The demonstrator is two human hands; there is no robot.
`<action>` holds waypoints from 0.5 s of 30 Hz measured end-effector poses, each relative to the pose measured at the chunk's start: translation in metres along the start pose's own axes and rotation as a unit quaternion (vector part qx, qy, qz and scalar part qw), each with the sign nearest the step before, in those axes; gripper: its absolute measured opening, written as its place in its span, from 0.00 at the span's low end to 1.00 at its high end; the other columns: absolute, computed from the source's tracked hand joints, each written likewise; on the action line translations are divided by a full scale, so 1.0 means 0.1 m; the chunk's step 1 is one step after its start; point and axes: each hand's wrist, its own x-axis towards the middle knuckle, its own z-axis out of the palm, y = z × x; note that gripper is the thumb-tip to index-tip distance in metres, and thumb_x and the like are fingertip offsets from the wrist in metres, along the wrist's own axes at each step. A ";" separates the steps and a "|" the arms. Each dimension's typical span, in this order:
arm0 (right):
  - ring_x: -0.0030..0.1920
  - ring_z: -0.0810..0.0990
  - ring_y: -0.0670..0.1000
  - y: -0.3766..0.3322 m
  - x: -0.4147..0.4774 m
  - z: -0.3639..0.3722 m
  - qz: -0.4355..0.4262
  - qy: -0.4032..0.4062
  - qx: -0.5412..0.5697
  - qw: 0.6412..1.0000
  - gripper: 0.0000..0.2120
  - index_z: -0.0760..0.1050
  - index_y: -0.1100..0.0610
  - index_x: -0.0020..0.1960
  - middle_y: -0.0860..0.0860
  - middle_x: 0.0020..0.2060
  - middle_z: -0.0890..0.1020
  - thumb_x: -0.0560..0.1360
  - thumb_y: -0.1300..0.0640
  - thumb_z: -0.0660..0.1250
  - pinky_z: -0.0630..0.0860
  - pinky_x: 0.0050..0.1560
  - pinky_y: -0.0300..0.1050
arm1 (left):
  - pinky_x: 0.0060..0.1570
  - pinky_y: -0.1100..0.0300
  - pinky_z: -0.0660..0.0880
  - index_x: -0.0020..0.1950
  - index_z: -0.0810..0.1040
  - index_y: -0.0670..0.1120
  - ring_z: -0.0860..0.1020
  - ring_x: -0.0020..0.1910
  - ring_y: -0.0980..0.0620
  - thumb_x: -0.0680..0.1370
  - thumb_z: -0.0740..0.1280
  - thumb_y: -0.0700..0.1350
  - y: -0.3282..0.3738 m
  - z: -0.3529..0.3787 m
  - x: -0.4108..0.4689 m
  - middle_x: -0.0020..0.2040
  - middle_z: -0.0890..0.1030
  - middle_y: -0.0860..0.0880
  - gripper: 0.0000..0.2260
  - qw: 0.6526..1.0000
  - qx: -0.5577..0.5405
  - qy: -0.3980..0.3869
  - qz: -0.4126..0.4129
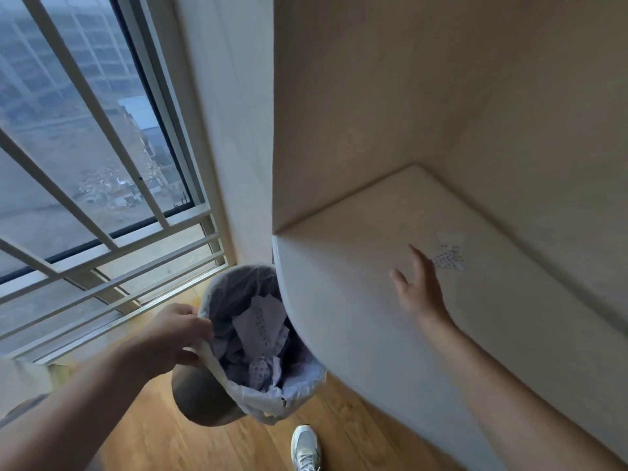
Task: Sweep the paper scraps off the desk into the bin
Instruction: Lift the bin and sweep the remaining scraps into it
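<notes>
A brown bin (200, 399) lined with a white plastic bag hangs tilted just below the desk's rounded left edge. My left hand (176, 334) grips its rim and the bag. Several torn paper scraps (261, 331) with dotted print lie inside it. On the pale desk (356, 317) a small cluster of dotted paper scraps (448, 258) lies toward the back. My right hand (418, 287) is stretched out flat over the desk with fingers apart, its fingertips just left of those scraps, holding nothing.
Beige walls close the desk in at the back and right. A large window with white bars (85, 185) fills the left. The floor is wood (204, 447), and a grey sneaker (306, 448) stands below the desk edge.
</notes>
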 end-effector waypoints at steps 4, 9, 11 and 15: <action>0.79 0.53 0.57 0.41 0.89 -0.50 0.096 -0.025 -0.104 0.990 0.36 0.53 0.51 0.79 0.57 0.80 0.49 0.77 0.48 0.66 0.57 0.76 0.51 | 0.27 0.56 0.80 0.48 0.77 0.34 0.81 0.46 0.36 0.74 0.68 0.31 0.10 -0.01 0.09 0.50 0.78 0.32 0.04 1.000 -0.003 -0.008 0.001; 0.78 0.53 0.61 0.71 1.40 -0.56 0.128 -0.116 -0.159 0.972 0.38 0.55 0.51 0.78 0.57 0.79 0.48 0.74 0.42 0.67 0.57 0.75 0.56 | 0.32 0.52 0.81 0.49 0.77 0.32 0.82 0.48 0.34 0.73 0.68 0.31 0.13 -0.01 0.19 0.50 0.79 0.32 0.06 1.000 0.003 0.008 0.008; 0.76 0.53 0.65 0.70 1.44 -0.45 0.115 -0.132 -0.230 0.957 0.34 0.59 0.52 0.75 0.57 0.78 0.54 0.74 0.41 0.65 0.58 0.72 0.61 | 0.34 0.50 0.81 0.50 0.77 0.32 0.82 0.49 0.34 0.74 0.68 0.31 0.12 -0.02 0.21 0.50 0.80 0.32 0.06 1.000 0.002 0.008 0.008; 0.78 0.45 0.62 0.59 1.27 -0.22 0.071 -0.164 -0.255 0.950 0.32 0.53 0.45 0.78 0.47 0.80 0.48 0.77 0.39 0.59 0.53 0.73 0.65 | 0.32 0.52 0.82 0.52 0.77 0.34 0.81 0.49 0.35 0.74 0.68 0.32 0.10 -0.01 0.24 0.51 0.80 0.33 0.08 1.000 -0.009 0.001 0.001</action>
